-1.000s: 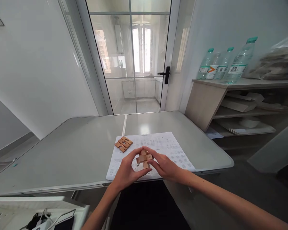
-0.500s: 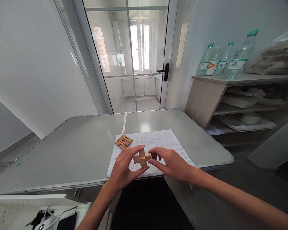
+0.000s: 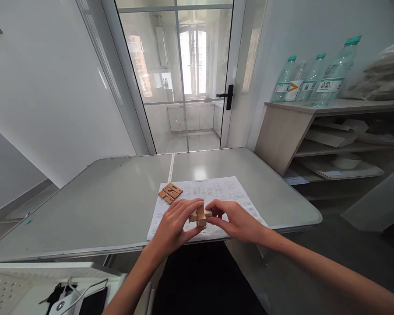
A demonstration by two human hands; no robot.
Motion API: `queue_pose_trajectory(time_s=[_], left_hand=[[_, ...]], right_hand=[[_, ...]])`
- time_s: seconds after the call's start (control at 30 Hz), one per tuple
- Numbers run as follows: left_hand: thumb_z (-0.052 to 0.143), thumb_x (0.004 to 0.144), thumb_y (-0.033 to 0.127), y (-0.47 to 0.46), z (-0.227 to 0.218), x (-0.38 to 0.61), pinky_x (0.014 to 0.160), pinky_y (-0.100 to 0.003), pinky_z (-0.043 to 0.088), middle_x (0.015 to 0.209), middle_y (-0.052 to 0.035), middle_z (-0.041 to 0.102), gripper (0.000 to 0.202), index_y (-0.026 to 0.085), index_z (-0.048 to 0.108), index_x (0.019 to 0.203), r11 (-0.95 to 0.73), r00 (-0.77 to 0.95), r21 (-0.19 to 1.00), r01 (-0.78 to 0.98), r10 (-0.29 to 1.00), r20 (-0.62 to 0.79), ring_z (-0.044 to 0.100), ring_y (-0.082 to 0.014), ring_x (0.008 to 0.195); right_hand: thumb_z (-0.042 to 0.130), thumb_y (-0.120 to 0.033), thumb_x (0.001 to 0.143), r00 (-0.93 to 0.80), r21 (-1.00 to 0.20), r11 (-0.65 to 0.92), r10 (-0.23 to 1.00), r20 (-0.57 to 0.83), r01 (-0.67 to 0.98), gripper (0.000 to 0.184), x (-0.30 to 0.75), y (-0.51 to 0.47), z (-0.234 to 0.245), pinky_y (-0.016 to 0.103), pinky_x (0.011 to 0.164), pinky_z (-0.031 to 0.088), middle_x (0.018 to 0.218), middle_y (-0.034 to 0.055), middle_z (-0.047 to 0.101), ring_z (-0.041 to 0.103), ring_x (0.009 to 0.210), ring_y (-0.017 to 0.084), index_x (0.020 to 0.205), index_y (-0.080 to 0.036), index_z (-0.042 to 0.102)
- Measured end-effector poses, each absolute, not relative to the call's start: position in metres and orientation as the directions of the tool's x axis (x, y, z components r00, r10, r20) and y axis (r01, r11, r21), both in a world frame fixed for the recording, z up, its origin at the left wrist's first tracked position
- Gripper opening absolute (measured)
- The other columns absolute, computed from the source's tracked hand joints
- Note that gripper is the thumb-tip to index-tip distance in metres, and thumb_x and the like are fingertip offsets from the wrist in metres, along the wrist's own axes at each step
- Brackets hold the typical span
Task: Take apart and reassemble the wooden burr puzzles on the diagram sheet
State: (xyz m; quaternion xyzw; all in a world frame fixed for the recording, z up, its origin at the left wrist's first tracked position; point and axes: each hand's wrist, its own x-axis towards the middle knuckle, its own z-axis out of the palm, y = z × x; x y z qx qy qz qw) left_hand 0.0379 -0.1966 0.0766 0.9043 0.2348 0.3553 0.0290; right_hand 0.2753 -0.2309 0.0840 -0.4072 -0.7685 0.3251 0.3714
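A small wooden interlocking burr puzzle (image 3: 201,217), made of crossed light-wood bars, is held just above a printed sheet (image 3: 216,192). My left hand (image 3: 175,221) grips it from the left, fingers over the top and thumb beneath. From the right, my right hand (image 3: 231,221) pinches the bar end that points right between thumb and fingers. Part of the puzzle is hidden by my fingers. Several flat brown wooden pieces (image 3: 170,192) with cut-outs lie side by side on the sheet's left part, beyond my left hand.
The sheet lies at the front edge of a grey table (image 3: 101,205). Lower left, a white bin (image 3: 16,284) holds cables and a dark phone (image 3: 93,302). At right stands a shelf unit (image 3: 279,135) with plastic bottles (image 3: 328,78) on top. Behind is a glass door (image 3: 197,78).
The puzzle has turned in my hands, with a bar end now facing me more. Both hands have shifted slightly right in the view and stay on it.
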Motion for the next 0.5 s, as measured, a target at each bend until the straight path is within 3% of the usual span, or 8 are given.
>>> queue_pose_trajectory(time_s=[0.17, 0.3, 0.4, 0.5], left_hand=[[0.076, 0.094, 0.034, -0.191, 0.076, 0.036, 0.105, -0.046, 0.053, 0.132, -0.0087, 0.072, 0.059, 0.029, 0.051, 0.147, -0.874, 0.635, 0.264, 0.408, 0.479, 0.606, 0.070, -0.0284, 0.119], [0.084, 0.085, 0.040, -0.188, 0.072, 0.037, 0.104, -0.043, 0.056, 0.131, -0.0084, 0.073, 0.062, 0.027, 0.058, 0.140, -0.772, 0.579, 0.481, 0.416, 0.633, 0.514, 0.070, -0.0292, 0.119], [0.087, 0.080, 0.042, -0.189, 0.073, 0.037, 0.102, -0.041, 0.057, 0.128, -0.0077, 0.075, 0.062, 0.025, 0.062, 0.134, -0.670, 0.543, 0.628, 0.394, 0.722, 0.429, 0.072, -0.0289, 0.117], [0.087, 0.079, 0.042, -0.190, 0.074, 0.036, 0.105, -0.043, 0.056, 0.128, -0.0086, 0.075, 0.062, 0.023, 0.064, 0.134, -0.618, 0.538, 0.696, 0.366, 0.751, 0.383, 0.071, -0.0303, 0.119]], right_hand=[[0.064, -0.033, 0.101, -0.344, -0.768, 0.478, 0.871, 0.351, 0.427, 0.011, 0.273, -0.230, 0.080, 0.034, 0.071, 0.055, 0.088, 0.0026, 0.075, 0.068, 0.077, 0.020, 0.107, -0.024, 0.067], [0.053, -0.038, 0.108, -0.409, -0.760, 0.467, 0.866, 0.289, 0.452, 0.019, 0.273, -0.224, 0.077, 0.032, 0.069, 0.053, 0.086, 0.0030, 0.073, 0.067, 0.074, 0.019, 0.106, -0.022, 0.063], [0.041, -0.038, 0.112, -0.490, -0.593, 0.566, 0.816, 0.306, 0.572, 0.025, 0.274, -0.219, 0.075, 0.032, 0.066, 0.047, 0.095, 0.0065, 0.072, 0.066, 0.074, 0.020, 0.106, -0.021, 0.058], [0.036, -0.038, 0.113, -0.543, -0.436, 0.640, 0.768, 0.340, 0.633, 0.027, 0.273, -0.216, 0.073, 0.031, 0.063, 0.041, 0.096, 0.0070, 0.071, 0.064, 0.072, 0.020, 0.104, -0.021, 0.056]])
